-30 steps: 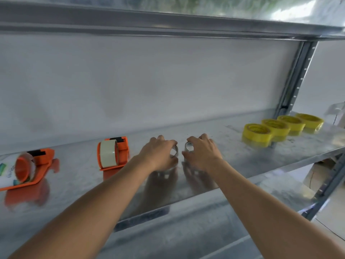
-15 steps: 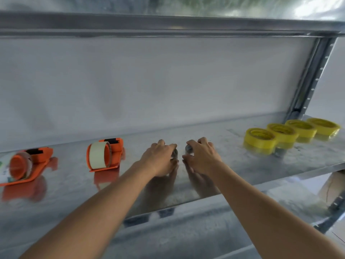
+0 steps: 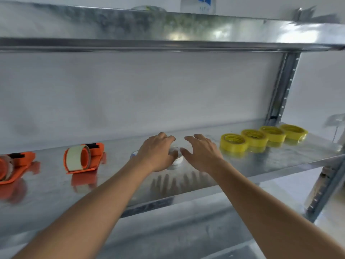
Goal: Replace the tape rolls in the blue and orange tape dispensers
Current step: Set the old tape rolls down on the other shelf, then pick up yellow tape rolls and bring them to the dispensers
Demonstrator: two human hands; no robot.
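The left hand (image 3: 158,153) rests over a small clear roll of tape (image 3: 175,157) lying flat on the metal shelf (image 3: 280,161), its fingers (image 3: 168,137) bent down over the far side and its thumb against the near rim, so it holds the roll; half a second ago both hands were bunched together, each pinching a small object, and the roll now lies flat under the one hand. The right hand (image 3: 202,155) has let go and hovers just beside the roll, its fingers spread and relaxed, the thumb close to the roll's right rim but holding nothing. A second small roll edge (image 3: 134,153) peeps out behind the left wrist, too hidden to name further. Toward the left end of the shelf stands an orange tape dispenser (image 3: 84,157) carrying a pale roll, and at the far left edge a second orange dispenser (image 3: 13,165) is partly cut off; both sit where they sat before. Toward the right end, near the upright post (image 3: 281,90), four yellow tape rolls (image 3: 234,142) lie flat in a row touching one another, unmoved. The view has tilted up, so the upper shelf (image 3: 168,30) now shows more fully.
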